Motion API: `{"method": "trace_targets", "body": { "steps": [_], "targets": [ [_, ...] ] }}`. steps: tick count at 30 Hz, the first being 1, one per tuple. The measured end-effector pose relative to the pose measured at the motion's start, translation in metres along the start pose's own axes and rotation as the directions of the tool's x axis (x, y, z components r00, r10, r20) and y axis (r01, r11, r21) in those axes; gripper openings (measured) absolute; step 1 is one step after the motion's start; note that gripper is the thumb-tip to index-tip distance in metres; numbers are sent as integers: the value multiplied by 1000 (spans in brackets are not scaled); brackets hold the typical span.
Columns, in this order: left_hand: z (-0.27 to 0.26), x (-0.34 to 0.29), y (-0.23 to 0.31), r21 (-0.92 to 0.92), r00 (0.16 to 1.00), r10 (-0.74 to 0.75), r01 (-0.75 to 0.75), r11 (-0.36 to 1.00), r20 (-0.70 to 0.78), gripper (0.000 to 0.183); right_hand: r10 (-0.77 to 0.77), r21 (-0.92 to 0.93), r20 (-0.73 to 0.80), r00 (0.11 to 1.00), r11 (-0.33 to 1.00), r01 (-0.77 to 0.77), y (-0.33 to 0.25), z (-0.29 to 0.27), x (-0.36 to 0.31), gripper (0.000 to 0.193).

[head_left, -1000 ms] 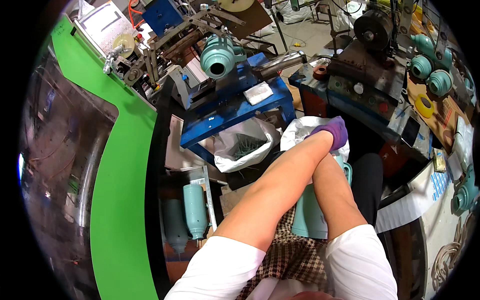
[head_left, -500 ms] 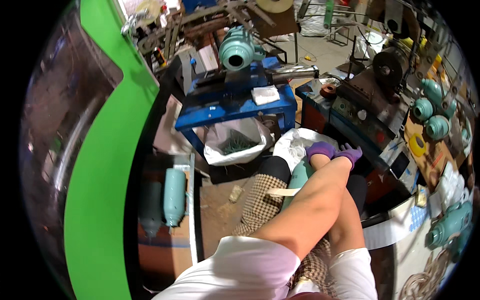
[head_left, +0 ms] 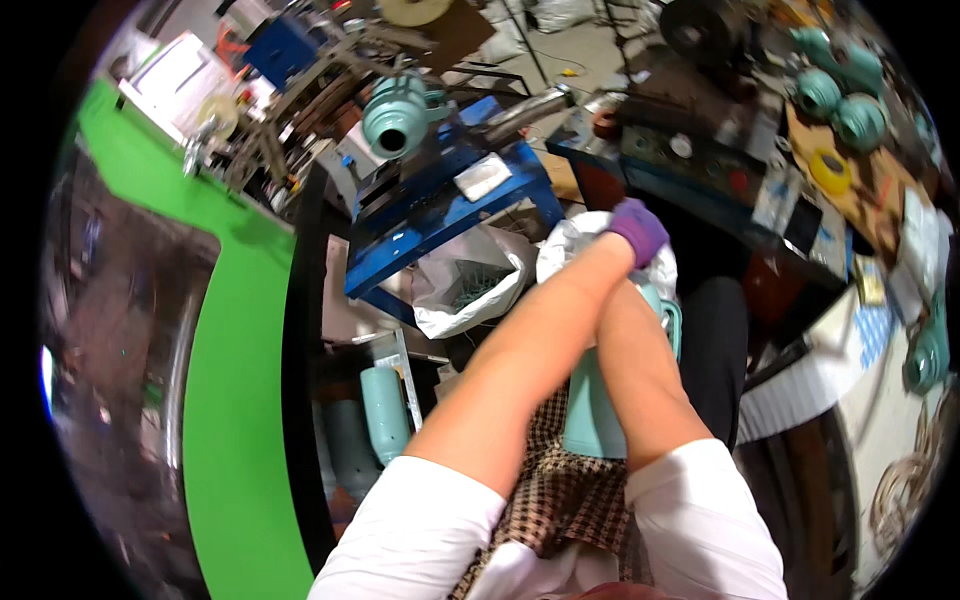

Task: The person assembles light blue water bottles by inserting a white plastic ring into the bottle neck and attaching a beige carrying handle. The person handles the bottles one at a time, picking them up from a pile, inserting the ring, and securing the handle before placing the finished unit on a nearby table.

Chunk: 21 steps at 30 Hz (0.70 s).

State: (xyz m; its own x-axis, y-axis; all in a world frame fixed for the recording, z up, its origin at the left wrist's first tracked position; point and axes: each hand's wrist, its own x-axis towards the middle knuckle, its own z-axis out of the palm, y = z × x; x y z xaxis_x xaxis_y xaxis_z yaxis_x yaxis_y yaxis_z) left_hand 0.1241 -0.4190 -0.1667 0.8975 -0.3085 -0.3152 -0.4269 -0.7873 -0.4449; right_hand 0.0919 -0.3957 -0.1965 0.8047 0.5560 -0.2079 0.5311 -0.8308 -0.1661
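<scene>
A teal flask (head_left: pixel 590 410) lies lengthwise on my lap, mostly between my forearms, its handle (head_left: pixel 674 325) showing beyond my right forearm. My left hand (head_left: pixel 640 232), in a purple glove, is over the mouth of a white bag (head_left: pixel 556 252) past the flask's far end. Its fingers are blurred and turned away, so a grip cannot be made out. My right forearm (head_left: pixel 640 375) runs up along the flask and passes beneath the left one. The right hand is hidden behind my left forearm and glove.
Ahead stands a blue bench (head_left: pixel 440 235) bearing another teal flask (head_left: pixel 392 120). Below it sits a white sack (head_left: pixel 440 310) of dark scraps. A dark machine table (head_left: pixel 700 180) is at right. Another teal flask (head_left: pixel 384 410) lies at left, near a green panel (head_left: pixel 235 400).
My crossed hands have moved forward and slightly left, toward the bag. The right glove, seen earlier, is now hidden. More of the flask and its handle shows. The whole view has tilted.
</scene>
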Motion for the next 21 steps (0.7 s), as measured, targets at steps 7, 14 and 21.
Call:
{"method": "trace_targets", "body": {
  "steps": [7, 14, 21],
  "targets": [
    [-9, -50, -42, -784, 945, -169, -124, 609, -280, 25, 42, 31, -22, 999, 999, -41, -18, -22, 12, 40],
    [7, -102, -63, -969, 944, -274, -130, 210, -186, 16, 24, 48, -2, 1000, 999, -24, -55, -21, 24, 40],
    [2, -104, -63, -978, 943, -287, -128, 162, -171, 20, 7, 3, -17, 1000, 1000, -6, -70, -24, 29, 40]
  ]
}}
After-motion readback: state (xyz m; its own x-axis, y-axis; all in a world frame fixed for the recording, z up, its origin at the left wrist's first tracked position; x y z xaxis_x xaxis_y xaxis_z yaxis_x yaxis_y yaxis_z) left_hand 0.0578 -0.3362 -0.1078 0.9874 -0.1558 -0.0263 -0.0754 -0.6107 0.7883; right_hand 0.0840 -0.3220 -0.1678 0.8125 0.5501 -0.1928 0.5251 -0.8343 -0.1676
